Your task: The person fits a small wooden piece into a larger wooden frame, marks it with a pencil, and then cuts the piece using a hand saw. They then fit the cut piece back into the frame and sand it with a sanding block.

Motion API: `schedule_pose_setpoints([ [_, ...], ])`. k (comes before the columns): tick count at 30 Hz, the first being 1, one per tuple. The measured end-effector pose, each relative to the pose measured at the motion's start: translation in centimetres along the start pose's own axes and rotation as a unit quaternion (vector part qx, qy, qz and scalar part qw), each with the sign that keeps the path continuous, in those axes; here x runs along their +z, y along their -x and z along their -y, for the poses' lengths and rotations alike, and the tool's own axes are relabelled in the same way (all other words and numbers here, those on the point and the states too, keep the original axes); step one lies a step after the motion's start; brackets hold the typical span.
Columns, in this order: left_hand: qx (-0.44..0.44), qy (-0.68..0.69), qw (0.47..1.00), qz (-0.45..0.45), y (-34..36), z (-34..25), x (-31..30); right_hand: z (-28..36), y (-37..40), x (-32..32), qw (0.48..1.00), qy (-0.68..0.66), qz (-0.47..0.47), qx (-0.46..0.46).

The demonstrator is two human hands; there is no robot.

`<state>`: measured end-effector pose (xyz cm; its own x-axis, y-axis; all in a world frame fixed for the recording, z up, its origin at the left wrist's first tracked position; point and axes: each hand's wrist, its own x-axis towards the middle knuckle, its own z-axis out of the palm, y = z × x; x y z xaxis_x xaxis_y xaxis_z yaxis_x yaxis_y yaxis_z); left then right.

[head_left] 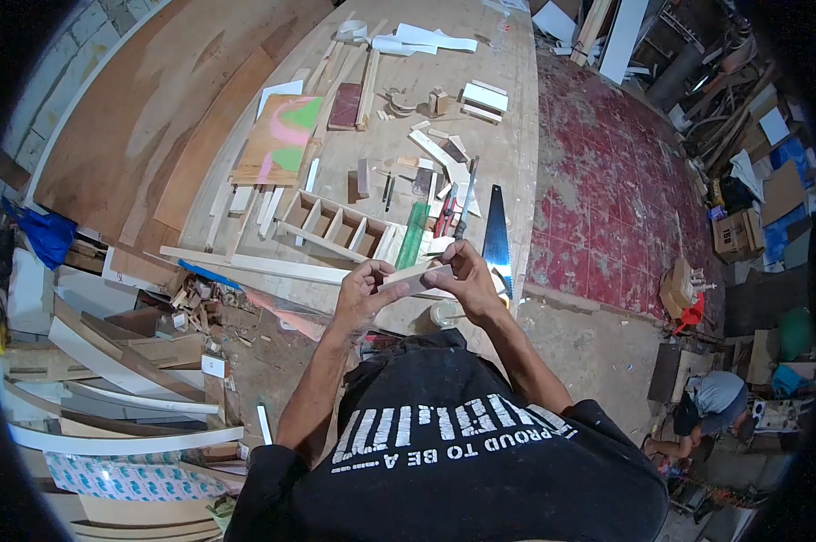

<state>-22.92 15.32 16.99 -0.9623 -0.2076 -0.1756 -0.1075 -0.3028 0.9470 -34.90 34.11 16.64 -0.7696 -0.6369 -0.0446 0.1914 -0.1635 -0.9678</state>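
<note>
In front of my chest, over the near edge of the workbench (331, 291), my left hand (365, 291) and my right hand (469, 282) hold a small pale wood piece (410, 274) between them. Thumbs and fingers pinch its two ends. A flat greyish face shows along its near side. Just beyond my fingers lie a green ruler (412, 237) and a red utility knife (446, 212). The handsaw (496, 230) rests to the right of my right hand. A wooden frame with compartments (340, 226) sits beyond my left hand, and a round container (444, 313) stands below my right hand.
Wood offcuts (444, 154), a painted board (279, 135) and a small white-topped wooden piece (484, 101) lie farther up the bench. Curved wooden parts (128, 438) are stacked at lower left. Another person (715, 402) crouches at the lower right, beyond the concrete floor.
</note>
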Motion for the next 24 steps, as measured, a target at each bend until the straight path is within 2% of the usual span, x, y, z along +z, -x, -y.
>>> schedule_pose_setpoints([
  [2,-0.025,0.01,1.0,-0.007,-0.2,0.4,-0.5,-0.6,-0.2,0.2,1.0,-0.022,-0.004,0.001],
  [4,-0.051,0.018,0.998,-0.014,-0.2,-0.5,-0.2,-0.5,-0.4,0.5,0.998,-0.029,-0.024,0.049],
  [5,-0.111,0.054,0.991,-0.044,-0.1,-1.0,0.1,-0.6,-0.8,0.3,0.998,-0.03,-0.024,0.049],
  [6,-0.172,0.089,0.978,-0.074,0.1,-1.5,0.4,-1.0,-1.1,0.0,0.993,0.024,-0.039,0.113],
  [7,-0.173,0.088,0.978,-0.073,-0.1,-0.4,0.1,-1.1,-1.4,-0.2,0.98,0.079,-0.054,0.174],
  [9,0.004,-0.056,0.997,-0.05,-0.7,1.3,-0.2,-0.9,-1.8,-0.3,0.977,0.079,-0.053,0.19],
  [10,0.002,-0.057,0.997,-0.049,-0.5,1.2,0.0,-0.7,-1.7,-0.3,0.974,0.078,-0.051,0.207],
  [12,0.112,-0.15,0.982,-0.028,-0.2,0.7,0.8,-0.1,-1.7,-0.1,0.97,0.085,-0.051,0.224],
  [19,0.13,-0.225,0.965,-0.035,0.0,0.5,2.3,0.8,-1.3,-0.4,0.944,0.138,-0.065,0.291],
  [23,0.139,-0.236,0.96,-0.051,-0.3,2.0,2.6,-0.2,-0.8,-0.8,0.941,0.135,-0.089,0.296],
  [24,0.152,-0.248,0.955,-0.054,-0.4,2.3,2.6,-0.6,-0.6,-0.9,0.952,0.128,-0.075,0.269],
])
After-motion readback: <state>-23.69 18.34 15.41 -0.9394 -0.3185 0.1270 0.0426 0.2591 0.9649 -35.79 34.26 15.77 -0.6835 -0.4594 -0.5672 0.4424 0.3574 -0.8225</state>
